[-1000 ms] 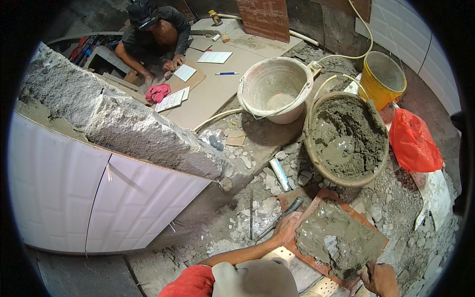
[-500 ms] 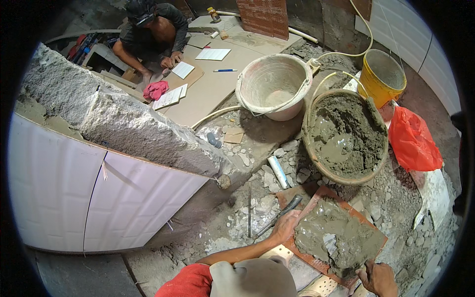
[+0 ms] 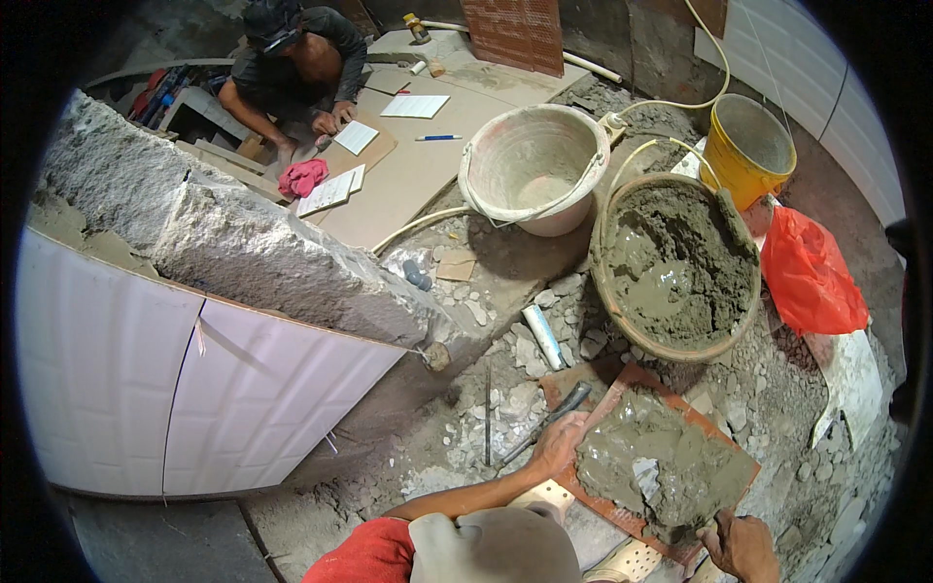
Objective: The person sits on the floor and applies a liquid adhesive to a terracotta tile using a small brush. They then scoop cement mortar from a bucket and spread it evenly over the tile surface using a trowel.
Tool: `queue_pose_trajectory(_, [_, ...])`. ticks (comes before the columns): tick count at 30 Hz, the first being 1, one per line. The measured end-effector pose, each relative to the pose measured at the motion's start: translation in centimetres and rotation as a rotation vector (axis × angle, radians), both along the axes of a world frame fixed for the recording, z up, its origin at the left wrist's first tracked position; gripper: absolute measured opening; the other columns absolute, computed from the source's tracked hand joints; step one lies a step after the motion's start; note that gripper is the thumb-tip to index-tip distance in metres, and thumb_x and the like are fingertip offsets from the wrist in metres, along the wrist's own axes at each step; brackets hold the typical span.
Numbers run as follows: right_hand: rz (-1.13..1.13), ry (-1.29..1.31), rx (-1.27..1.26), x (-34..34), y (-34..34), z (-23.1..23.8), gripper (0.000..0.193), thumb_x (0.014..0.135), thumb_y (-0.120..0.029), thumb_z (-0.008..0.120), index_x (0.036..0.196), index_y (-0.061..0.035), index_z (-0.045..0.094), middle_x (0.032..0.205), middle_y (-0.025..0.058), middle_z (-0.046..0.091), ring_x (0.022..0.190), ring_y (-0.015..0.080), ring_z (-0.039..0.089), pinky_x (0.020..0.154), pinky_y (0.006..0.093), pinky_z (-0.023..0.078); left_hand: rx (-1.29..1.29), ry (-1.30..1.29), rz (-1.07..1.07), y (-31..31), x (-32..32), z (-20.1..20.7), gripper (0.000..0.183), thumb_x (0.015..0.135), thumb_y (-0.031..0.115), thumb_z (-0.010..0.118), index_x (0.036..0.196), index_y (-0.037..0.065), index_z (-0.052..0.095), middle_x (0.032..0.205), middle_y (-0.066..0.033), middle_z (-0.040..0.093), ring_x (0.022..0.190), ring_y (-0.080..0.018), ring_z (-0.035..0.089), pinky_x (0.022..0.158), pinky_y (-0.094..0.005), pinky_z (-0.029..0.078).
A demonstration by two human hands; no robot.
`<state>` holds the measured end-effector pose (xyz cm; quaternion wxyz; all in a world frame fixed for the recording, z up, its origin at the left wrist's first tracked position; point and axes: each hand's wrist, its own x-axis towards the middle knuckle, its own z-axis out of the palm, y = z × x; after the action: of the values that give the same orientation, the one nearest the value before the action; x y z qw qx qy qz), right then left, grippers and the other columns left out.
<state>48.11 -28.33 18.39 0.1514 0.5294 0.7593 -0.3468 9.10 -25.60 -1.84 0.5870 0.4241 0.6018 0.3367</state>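
Note:
A reddish-brown tile (image 3: 637, 374), ribbed at its edges, lies tilted in front of me under a thick spread of wet grey mortar (image 3: 661, 457). My left hand (image 3: 558, 443) is closed on the tile's left edge, fingers partly hidden beneath it. At the near right corner, my right hand (image 3: 741, 546) is closed around the handle of a trowel (image 3: 708, 534); its blade is mostly hidden in the mortar. Beside my left hand lies a hammer-like tool (image 3: 544, 425) with a dark handle.
A round tub of mortar (image 3: 607, 301) stands beyond the tile, near a whitish bucket (image 3: 471, 185), a yellow bucket (image 3: 729, 160) and a red plastic bag (image 3: 810, 272). A broken, tile-faced wall (image 3: 282, 389) runs along the left. Behind it a person (image 3: 301, 58) handles a white tile (image 3: 357, 137).
The view has shifted very slightly. Both of my hands keep their places on the tile and the trowel.

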Motion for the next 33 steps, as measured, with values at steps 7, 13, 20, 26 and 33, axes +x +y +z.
queue_pose_trajectory(7, [-0.006, 0.01, 0.018, -0.2, 0.0, 0.1, 0.038, 0.098, -0.034, 0.063, 0.122, -0.0042, 0.063, 0.083, 0.0264, 0.069, 0.08, 0.0463, 0.067, 0.069, 0.056, 0.054, 0.035, 0.057, -0.003, 0.0, 0.2, 0.3, 0.048, 0.101, 0.031, 0.039, 0.126, -0.004, 0.061, 0.109, -0.0141, 0.066, 0.1, -0.0224, 0.06, 0.094, -0.0333, 0.046])
queue_pose_trajectory(13, [-0.01, -0.012, -0.008, 0.0, -0.1, -0.3, 0.037, 0.098, -0.034, 0.062, 0.119, -0.004, 0.062, 0.08, 0.0264, 0.068, 0.078, 0.0468, 0.067, 0.067, 0.0564, 0.053, 0.054, 0.059, -0.011, -0.1, 0.0, -0.1, 0.044, 0.105, 0.029, 0.039, 0.127, -0.002, 0.06, 0.107, -0.0107, 0.066, 0.098, -0.0183, 0.059, 0.091, -0.0306, 0.047])
queue_pose_trajectory(20, [0.004, 0.01, -0.005, -0.1, -0.1, -0.3, 0.038, 0.098, -0.035, 0.062, 0.12, -0.0033, 0.061, 0.081, 0.0266, 0.068, 0.079, 0.0468, 0.068, 0.067, 0.0566, 0.053, 0.061, 0.034, -0.015, -0.1, -0.1, -0.6, 0.043, 0.105, 0.028, 0.04, 0.128, -0.002, 0.06, 0.108, -0.0106, 0.065, 0.098, -0.0187, 0.059, 0.091, -0.031, 0.047])
queue_pose_trajectory(26, [0.0, -0.038, -0.03, -0.5, 0.0, 0.2, 0.038, 0.098, -0.035, 0.062, 0.12, -0.0034, 0.061, 0.082, 0.0268, 0.069, 0.08, 0.0468, 0.068, 0.067, 0.056, 0.054, 0.037, 0.029, 0.026, -0.1, 0.3, 0.5, 0.048, 0.099, 0.03, 0.039, 0.125, -0.004, 0.062, 0.108, -0.0149, 0.067, 0.1, -0.0226, 0.061, 0.093, -0.0339, 0.047])
queue_pose_trajectory(33, [-0.002, -0.034, -0.032, -0.5, 0.0, 0.1, 0.038, 0.098, -0.033, 0.064, 0.121, -0.003, 0.06, 0.082, 0.0268, 0.069, 0.08, 0.0467, 0.068, 0.068, 0.0557, 0.054, 0.01, 0.039, -0.019, 0.0, 0.1, 0.4, 0.043, 0.104, 0.026, 0.039, 0.127, -0.004, 0.06, 0.112, -0.0122, 0.067, 0.104, -0.0192, 0.061, 0.095, -0.0311, 0.047])
